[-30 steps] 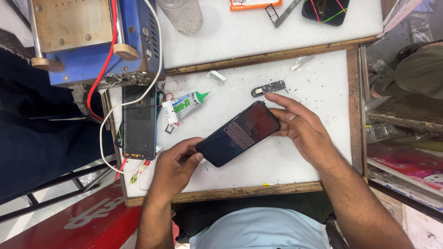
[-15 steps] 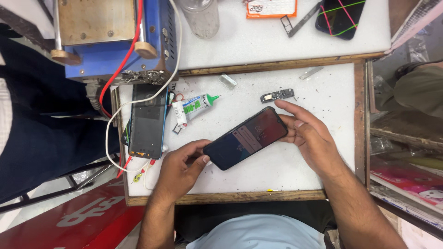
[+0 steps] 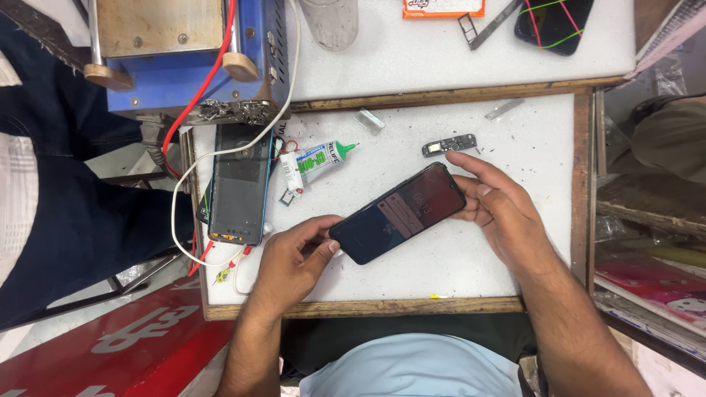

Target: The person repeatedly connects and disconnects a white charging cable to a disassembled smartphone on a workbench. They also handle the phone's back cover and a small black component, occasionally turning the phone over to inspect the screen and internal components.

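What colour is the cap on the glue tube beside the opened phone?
Green: the small white glue tube has a green nozzle cap, clearest in the head view.

Lit dark phone screen (image 3: pixel 398 213) beside white-green glue tube label (image 3: pixel 318 159).

One head-worn camera looks straight down, close, onto the white worktable (image 3: pixel 441 257) and lap.

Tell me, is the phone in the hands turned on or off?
On. The phone shows a dim lit screen with faint shapes, held between the left hand and right hand.
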